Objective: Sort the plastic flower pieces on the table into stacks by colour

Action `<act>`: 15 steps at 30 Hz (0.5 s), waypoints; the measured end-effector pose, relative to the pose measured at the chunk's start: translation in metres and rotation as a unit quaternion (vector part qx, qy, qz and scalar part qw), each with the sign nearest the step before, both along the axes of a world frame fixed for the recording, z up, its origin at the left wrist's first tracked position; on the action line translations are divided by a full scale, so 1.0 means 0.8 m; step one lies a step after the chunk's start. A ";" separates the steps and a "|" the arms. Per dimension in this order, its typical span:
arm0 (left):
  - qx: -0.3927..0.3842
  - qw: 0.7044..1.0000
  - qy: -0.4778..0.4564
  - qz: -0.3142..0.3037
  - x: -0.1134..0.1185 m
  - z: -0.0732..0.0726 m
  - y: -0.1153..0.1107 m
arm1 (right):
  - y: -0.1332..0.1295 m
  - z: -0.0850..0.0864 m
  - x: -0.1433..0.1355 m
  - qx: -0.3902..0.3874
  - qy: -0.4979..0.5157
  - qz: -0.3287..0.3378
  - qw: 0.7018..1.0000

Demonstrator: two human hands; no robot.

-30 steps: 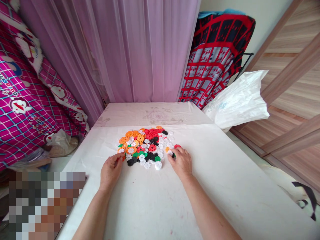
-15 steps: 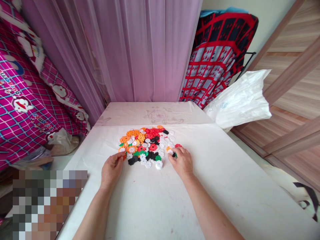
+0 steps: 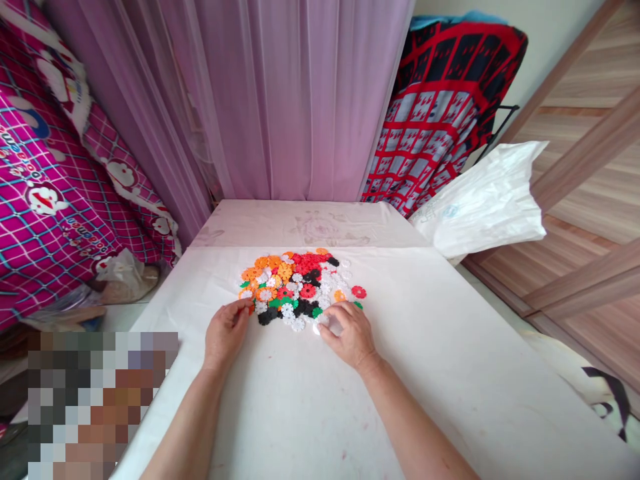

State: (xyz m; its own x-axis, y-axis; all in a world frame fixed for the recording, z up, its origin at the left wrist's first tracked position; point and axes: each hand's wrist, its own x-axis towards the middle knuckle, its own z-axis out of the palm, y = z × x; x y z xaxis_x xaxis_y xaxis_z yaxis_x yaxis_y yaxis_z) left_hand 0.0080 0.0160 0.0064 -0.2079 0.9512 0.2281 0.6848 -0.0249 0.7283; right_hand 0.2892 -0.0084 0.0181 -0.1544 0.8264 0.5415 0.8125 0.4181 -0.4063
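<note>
A pile of flower-shaped plastic discs (image 3: pixel 284 270) in orange, red, white, black and green lies on the white-covered table. My left hand (image 3: pixel 229 330) is at the pile's left edge, its thumb and fingers pressed together beside an orange disc. What the pinch holds, if anything, is hidden. My right hand (image 3: pixel 351 331) is at the lower right of the pile, thumb and index finger apart next to a white disc (image 3: pixel 317 327). A red disc (image 3: pixel 359 292) lies just beyond the right hand, with a green disc (image 3: pixel 358 305) partly covered by its fingers.
The white tablecloth (image 3: pixel 280 407) spreads around the pile. A white plastic bag (image 3: pixel 490 200) stands off the table's right edge. A purple curtain (image 3: pixel 290 100) hangs behind the table, and a pink checked cloth (image 3: pixel 75 180) hangs at the left.
My right hand has moved left and slightly toward me, from the red and orange discs to the white disc. The red disc is now uncovered. My left hand stays almost in place.
</note>
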 end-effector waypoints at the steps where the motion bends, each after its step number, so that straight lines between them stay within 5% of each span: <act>1: 0.000 1.000 0.000 0.000 0.000 0.000 0.000 | -0.001 0.001 0.000 -0.003 -0.004 0.004 1.000; 15: -0.004 1.000 0.003 -0.002 0.001 0.006 -0.003 | -0.001 0.006 -0.004 0.001 -0.063 0.008 0.998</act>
State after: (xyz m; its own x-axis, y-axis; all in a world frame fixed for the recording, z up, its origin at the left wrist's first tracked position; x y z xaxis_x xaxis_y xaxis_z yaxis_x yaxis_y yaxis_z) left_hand 0.0088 0.0140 0.0108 -0.2036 0.9535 0.2222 0.6887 -0.0218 0.7247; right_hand 0.2862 -0.0093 0.0225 -0.2357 0.8217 0.5189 0.8502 0.4330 -0.2994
